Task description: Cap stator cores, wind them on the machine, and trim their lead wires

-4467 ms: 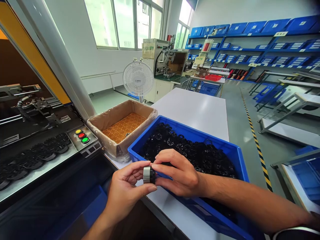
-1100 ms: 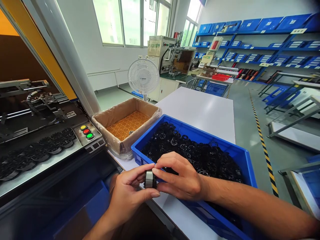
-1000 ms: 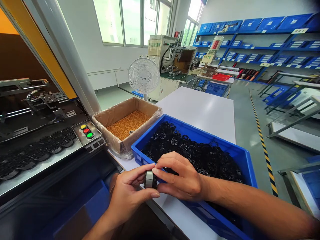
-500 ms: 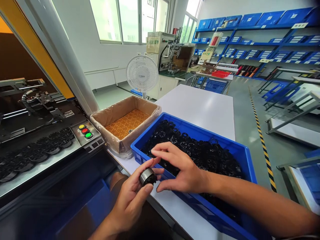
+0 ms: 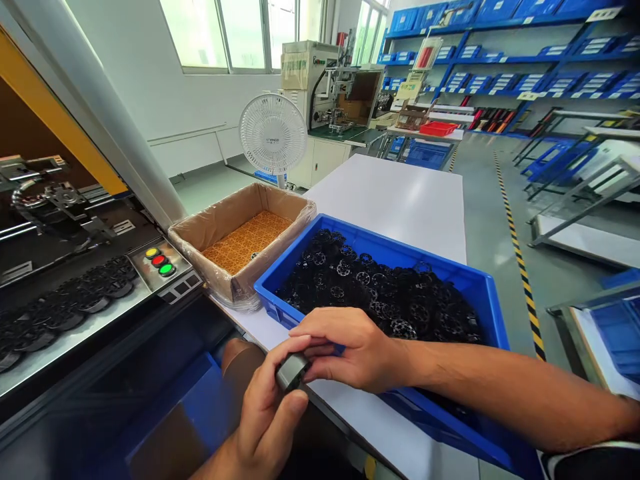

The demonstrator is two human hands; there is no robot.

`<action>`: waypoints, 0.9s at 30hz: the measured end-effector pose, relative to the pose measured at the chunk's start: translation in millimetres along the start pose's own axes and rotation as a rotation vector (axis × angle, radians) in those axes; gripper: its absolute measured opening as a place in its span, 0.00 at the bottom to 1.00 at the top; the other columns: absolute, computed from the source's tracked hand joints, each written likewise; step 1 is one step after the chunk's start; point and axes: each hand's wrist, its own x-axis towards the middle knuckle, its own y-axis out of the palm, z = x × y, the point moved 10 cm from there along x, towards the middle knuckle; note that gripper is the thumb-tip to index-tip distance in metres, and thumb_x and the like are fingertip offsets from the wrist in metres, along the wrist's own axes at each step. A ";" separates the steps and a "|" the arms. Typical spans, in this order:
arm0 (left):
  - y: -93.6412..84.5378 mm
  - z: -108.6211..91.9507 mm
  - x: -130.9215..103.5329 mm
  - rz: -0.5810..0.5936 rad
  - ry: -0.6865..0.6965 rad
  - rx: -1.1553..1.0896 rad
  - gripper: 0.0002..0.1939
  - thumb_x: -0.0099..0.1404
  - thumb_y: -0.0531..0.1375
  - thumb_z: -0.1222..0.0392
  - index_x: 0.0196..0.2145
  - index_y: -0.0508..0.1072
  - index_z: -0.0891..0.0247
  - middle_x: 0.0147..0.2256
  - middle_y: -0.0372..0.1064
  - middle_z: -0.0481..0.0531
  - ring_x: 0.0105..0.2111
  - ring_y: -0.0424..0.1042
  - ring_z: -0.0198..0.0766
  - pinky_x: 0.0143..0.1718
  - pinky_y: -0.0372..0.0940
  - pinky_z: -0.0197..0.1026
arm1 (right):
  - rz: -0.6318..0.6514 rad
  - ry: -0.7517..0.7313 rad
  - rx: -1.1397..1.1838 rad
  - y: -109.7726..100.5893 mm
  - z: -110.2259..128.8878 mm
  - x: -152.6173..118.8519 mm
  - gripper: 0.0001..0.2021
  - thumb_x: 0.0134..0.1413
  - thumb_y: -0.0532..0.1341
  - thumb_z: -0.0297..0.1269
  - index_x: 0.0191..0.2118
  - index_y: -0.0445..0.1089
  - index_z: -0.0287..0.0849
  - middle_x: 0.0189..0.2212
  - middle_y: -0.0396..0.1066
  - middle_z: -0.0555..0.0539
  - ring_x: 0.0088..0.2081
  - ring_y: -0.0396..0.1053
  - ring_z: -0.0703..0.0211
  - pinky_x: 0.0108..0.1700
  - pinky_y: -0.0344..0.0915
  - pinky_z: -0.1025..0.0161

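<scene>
A short metallic cylinder with a dark end is gripped between the thumb and fingers of my left hand. From the right, my right hand closes its curved fingers and thumb around the far end of the same cylinder; the fingertips partly hide it. Both hands are in front of a blue bin filled with black disc-shaped parts, and my right forearm crosses over its near side.
A plastic-lined cardboard box with patterned orange bottom stands left of the bin, on a white table. At the left is a machine with coloured buttons and black parts along its ledge. A white fan stands behind.
My right hand has moved down and left, its fingers closing onto the cylinder. My left hand still holds it, now turned slightly. The whole view has shifted a little.
</scene>
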 end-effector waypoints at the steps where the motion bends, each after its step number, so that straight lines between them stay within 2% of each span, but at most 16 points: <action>1: -0.2 -1.3 -0.6 -0.011 0.017 0.014 0.21 0.74 0.53 0.55 0.63 0.64 0.55 0.60 0.67 0.56 0.59 0.68 0.50 0.60 0.65 0.48 | -0.004 0.012 0.000 0.3 -2.1 -0.4 0.15 0.60 0.66 0.40 0.49 0.71 0.36 0.36 0.77 0.44 0.37 0.74 0.62 0.43 0.71 0.67; 4: -8.8 3.0 -0.2 -0.041 -0.008 0.085 0.21 0.75 0.50 0.56 0.63 0.63 0.55 0.60 0.68 0.57 0.57 0.70 0.48 0.58 0.67 0.48 | 0.018 0.001 -0.052 0.7 -7.7 -0.7 0.17 0.61 0.65 0.42 0.49 0.70 0.34 0.36 0.77 0.43 0.37 0.74 0.61 0.42 0.71 0.66; 6: -28.8 8.7 2.1 -0.107 0.001 0.239 0.21 0.75 0.49 0.57 0.64 0.62 0.56 0.59 0.68 0.58 0.53 0.73 0.47 0.56 0.68 0.48 | 0.003 -0.037 -0.137 -5.2 -9.1 0.4 0.21 0.60 0.65 0.46 0.51 0.69 0.34 0.37 0.77 0.41 0.38 0.75 0.59 0.44 0.72 0.63; 9: -65.8 27.9 5.5 -0.241 0.073 0.756 0.26 0.74 0.52 0.57 0.67 0.56 0.59 0.62 0.63 0.63 0.55 0.71 0.48 0.60 0.65 0.54 | -0.059 -0.073 -0.246 -18.3 -8.6 2.9 0.23 0.60 0.65 0.48 0.52 0.68 0.35 0.38 0.77 0.40 0.39 0.75 0.56 0.44 0.72 0.60; 10: -70.9 41.3 6.8 -0.230 0.091 0.947 0.28 0.74 0.52 0.56 0.68 0.54 0.61 0.64 0.60 0.66 0.59 0.68 0.51 0.62 0.62 0.58 | -0.072 -0.080 -0.270 -20.8 -7.5 3.6 0.22 0.62 0.64 0.47 0.52 0.68 0.35 0.38 0.77 0.40 0.39 0.75 0.56 0.44 0.73 0.59; 11: -73.8 59.8 8.0 -0.189 0.091 1.008 0.28 0.73 0.54 0.55 0.67 0.55 0.62 0.64 0.59 0.67 0.62 0.64 0.54 0.63 0.59 0.61 | -0.081 -0.093 -0.290 -22.2 -5.5 4.1 0.20 0.63 0.63 0.46 0.52 0.67 0.34 0.38 0.77 0.40 0.39 0.75 0.56 0.44 0.73 0.59; 14: -76.6 114.5 5.7 -0.074 0.026 1.067 0.31 0.67 0.61 0.48 0.63 0.62 0.63 0.63 0.61 0.69 0.64 0.59 0.66 0.61 0.56 0.72 | -0.079 -0.136 -0.373 -19.6 0.0 2.9 0.17 0.65 0.61 0.42 0.51 0.68 0.34 0.38 0.77 0.39 0.40 0.75 0.55 0.43 0.74 0.58; 16: -78.4 134.1 0.7 -0.068 -0.013 1.072 0.33 0.67 0.61 0.48 0.65 0.60 0.64 0.65 0.58 0.70 0.66 0.55 0.68 0.61 0.52 0.75 | -0.062 -0.159 -0.437 -16.1 0.7 0.3 0.15 0.64 0.62 0.40 0.50 0.69 0.33 0.39 0.77 0.38 0.40 0.75 0.54 0.42 0.74 0.58; 19: -88.1 140.7 -4.6 -0.139 -0.055 1.030 0.34 0.68 0.60 0.50 0.66 0.56 0.66 0.66 0.55 0.72 0.67 0.53 0.65 0.63 0.51 0.72 | -0.039 -0.162 -0.508 -14.9 0.5 -1.2 0.13 0.64 0.62 0.38 0.48 0.69 0.33 0.39 0.77 0.38 0.39 0.75 0.54 0.40 0.74 0.58; 22: -103.3 139.4 -3.1 -0.226 -0.107 0.947 0.28 0.68 0.60 0.50 0.61 0.63 0.66 0.60 0.63 0.72 0.62 0.61 0.63 0.60 0.56 0.69 | 0.044 -0.166 -0.590 -6.1 15.6 9.2 0.09 0.65 0.59 0.32 0.46 0.71 0.32 0.37 0.77 0.38 0.37 0.75 0.54 0.36 0.73 0.58; 25: -109.1 139.6 3.1 -0.224 -0.170 0.827 0.18 0.67 0.62 0.51 0.51 0.72 0.61 0.51 0.71 0.61 0.55 0.68 0.53 0.58 0.61 0.63 | 0.196 -0.287 -0.657 24.1 62.5 26.6 0.11 0.64 0.53 0.27 0.40 0.74 0.36 0.31 0.77 0.41 0.29 0.72 0.55 0.31 0.70 0.57; 27: -111.9 138.3 4.9 -0.234 -0.219 0.728 0.14 0.68 0.62 0.52 0.47 0.74 0.61 0.49 0.72 0.57 0.52 0.70 0.48 0.57 0.63 0.59 | 0.149 -0.427 -0.680 36.7 107.9 35.3 0.13 0.63 0.54 0.26 0.39 0.76 0.41 0.32 0.77 0.45 0.30 0.73 0.55 0.32 0.72 0.56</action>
